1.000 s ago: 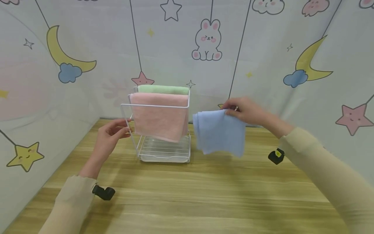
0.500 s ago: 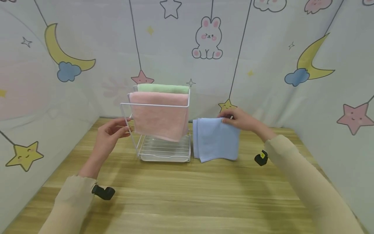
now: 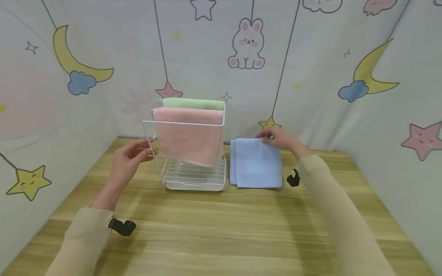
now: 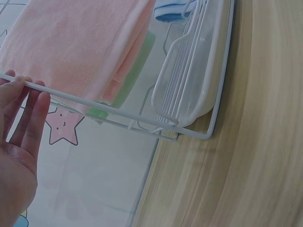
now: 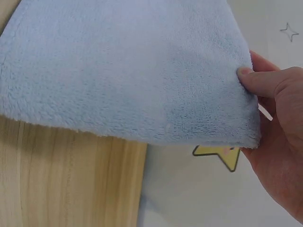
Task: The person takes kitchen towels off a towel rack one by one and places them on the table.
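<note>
A white wire towel rack (image 3: 183,124) stands toward the back of the table. Its left upright is pinched between the thumb and fingers of my left hand (image 3: 127,161); the left wrist view shows these fingers (image 4: 34,120) at the white wire (image 4: 118,111). Over the rack's bars hang a folded pink towel (image 3: 190,138) and, behind it, a green towel (image 3: 193,103), mostly hidden. Just right of the rack, my right hand (image 3: 281,138) pinches a folded light blue towel (image 3: 257,165) by its top right corner. In the right wrist view that towel (image 5: 132,71) hangs with its lower edge over the wood.
At the rack's base lies a wire grid over a shallow white tray (image 3: 195,187). The wood-grain table (image 3: 207,230) reaches back to a printed cloth wall (image 3: 197,57), with side walls at left and right. Each sleeve carries a small black device (image 3: 123,227).
My right hand has moved left and down with the blue towel, which has stopped swinging and hangs flat beside the rack. The left hand keeps its place on the rack.
</note>
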`<state>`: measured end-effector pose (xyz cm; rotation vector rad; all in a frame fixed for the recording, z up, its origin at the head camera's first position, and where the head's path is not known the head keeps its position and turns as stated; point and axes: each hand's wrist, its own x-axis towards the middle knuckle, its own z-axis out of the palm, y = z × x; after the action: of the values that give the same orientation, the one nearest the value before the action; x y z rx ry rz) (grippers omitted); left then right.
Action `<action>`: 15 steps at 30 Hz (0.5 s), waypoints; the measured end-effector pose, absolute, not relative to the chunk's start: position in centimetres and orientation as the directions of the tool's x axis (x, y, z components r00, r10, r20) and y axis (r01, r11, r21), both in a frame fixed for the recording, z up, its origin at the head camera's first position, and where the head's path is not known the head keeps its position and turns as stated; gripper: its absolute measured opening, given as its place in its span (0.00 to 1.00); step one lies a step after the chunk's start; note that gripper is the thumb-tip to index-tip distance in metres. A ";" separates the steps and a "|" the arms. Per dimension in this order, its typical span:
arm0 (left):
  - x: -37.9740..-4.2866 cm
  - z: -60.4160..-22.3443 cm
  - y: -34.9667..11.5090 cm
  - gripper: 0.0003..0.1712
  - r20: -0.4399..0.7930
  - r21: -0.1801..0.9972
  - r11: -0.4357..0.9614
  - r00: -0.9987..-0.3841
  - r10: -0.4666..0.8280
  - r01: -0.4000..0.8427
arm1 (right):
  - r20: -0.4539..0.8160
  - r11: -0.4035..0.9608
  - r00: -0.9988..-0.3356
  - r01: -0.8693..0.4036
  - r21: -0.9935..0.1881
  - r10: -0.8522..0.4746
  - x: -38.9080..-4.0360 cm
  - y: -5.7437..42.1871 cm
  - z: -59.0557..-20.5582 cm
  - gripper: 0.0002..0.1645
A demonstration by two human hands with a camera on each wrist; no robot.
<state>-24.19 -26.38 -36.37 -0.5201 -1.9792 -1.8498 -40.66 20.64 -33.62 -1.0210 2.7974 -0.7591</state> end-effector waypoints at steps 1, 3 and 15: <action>-24.2 -36.4 -26.4 0.14 0.510 0.858 0.064 -0.860 0.009 0.510 | 0.105 0.654 -0.774 -0.591 -0.472 -0.624 -40.9 20.6 -33.9 0.15; -24.2 -36.3 -26.4 0.14 0.508 0.859 0.064 -0.861 0.005 0.507 | 0.105 0.657 -0.779 -0.585 -0.475 -0.618 -41.4 20.6 -34.4 0.15; -24.3 -36.4 -26.4 0.14 0.495 0.867 0.070 -0.869 -0.012 0.493 | 0.079 0.692 -0.824 -0.519 -0.502 -0.561 -43.1 21.5 -38.0 0.15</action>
<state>-24.26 -26.39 -36.41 -0.4786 -1.9828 -1.8552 -43.13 21.52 -37.99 -0.9009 2.8147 -0.7966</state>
